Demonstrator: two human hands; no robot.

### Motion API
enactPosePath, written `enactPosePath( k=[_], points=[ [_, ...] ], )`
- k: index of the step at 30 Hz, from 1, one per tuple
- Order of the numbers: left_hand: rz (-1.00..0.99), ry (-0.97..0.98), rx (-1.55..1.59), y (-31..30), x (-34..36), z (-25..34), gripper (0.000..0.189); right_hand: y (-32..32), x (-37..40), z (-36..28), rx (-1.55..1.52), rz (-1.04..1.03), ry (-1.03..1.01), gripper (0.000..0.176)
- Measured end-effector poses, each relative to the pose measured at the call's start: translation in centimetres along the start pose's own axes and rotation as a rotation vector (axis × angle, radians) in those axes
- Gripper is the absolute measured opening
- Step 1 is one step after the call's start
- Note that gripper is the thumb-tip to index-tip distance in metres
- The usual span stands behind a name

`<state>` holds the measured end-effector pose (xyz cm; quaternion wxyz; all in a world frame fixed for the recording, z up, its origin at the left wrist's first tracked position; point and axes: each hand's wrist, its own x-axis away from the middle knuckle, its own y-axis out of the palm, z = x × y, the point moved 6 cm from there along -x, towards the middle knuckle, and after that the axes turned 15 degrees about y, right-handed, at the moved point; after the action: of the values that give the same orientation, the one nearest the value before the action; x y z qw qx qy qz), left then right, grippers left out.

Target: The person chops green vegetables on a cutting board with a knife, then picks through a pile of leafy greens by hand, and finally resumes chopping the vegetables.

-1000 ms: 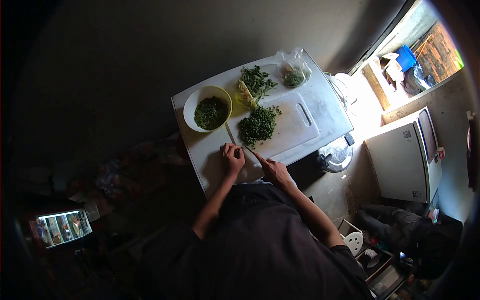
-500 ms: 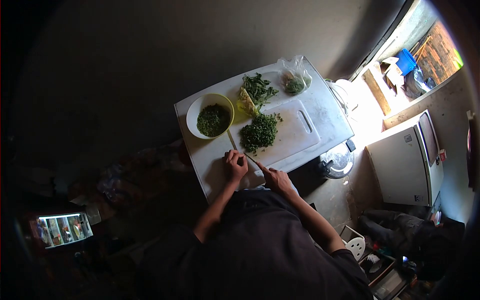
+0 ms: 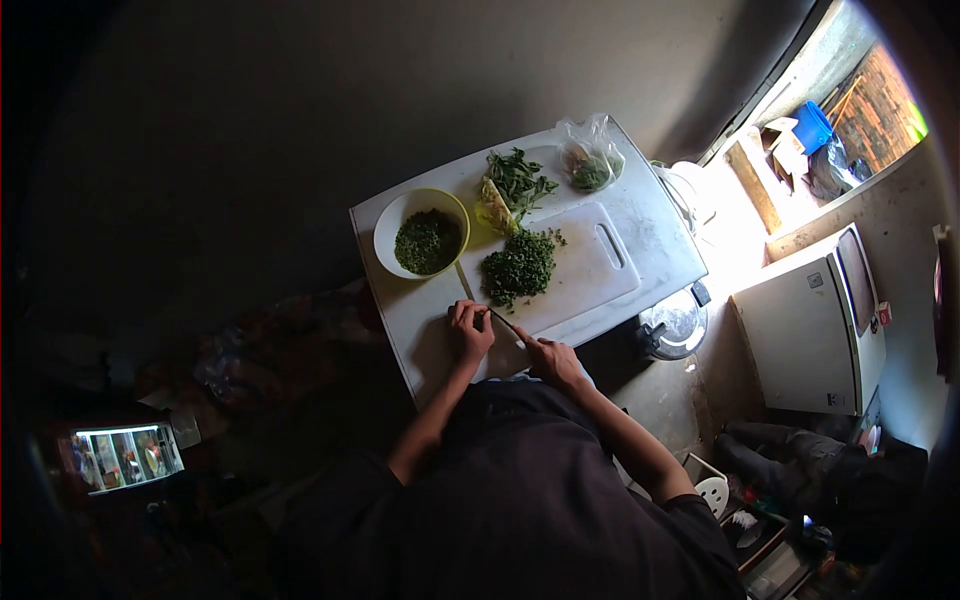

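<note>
My right hand is closed round the handle of a knife, whose thin blade points toward my left hand. My left hand has its fingers curled at the blade's tip, near the corner of a white cutting board. What those fingers hold, if anything, is too small to make out. Chopped green leaves lie heaped on the board. Left of them stands a white bowl with a yellow-green rim, holding more chopped greens. Behind the heap is a bunch of whole leafy greens.
All this rests on a white table against a dark wall. A clear plastic bag with greens sits at its far corner. Below the right edge is a lidded pot. A small white fridge stands further right, near a bright doorway.
Hardly anything differs. My right hand and the knife have shifted very slightly, while my left hand stays at the blade's tip. The heap, bowl and board look the same.
</note>
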<state>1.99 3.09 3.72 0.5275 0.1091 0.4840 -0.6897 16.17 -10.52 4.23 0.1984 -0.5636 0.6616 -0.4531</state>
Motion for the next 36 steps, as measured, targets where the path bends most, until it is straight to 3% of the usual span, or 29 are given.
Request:
enactPosePath(
  k=[9, 36],
  points=[
    [-0.035, -0.012, -0.018, 0.2, 0.2, -0.1, 0.010, -0.3, -0.1, -0.1, 0.018, 0.104, -0.042, 0.070],
    [0.005, -0.007, 0.029, 0.9, 0.1, -0.3, 0.009, 0.7, -1.1, -0.4, -0.035, 0.082, -0.008, 0.070]
  ],
)
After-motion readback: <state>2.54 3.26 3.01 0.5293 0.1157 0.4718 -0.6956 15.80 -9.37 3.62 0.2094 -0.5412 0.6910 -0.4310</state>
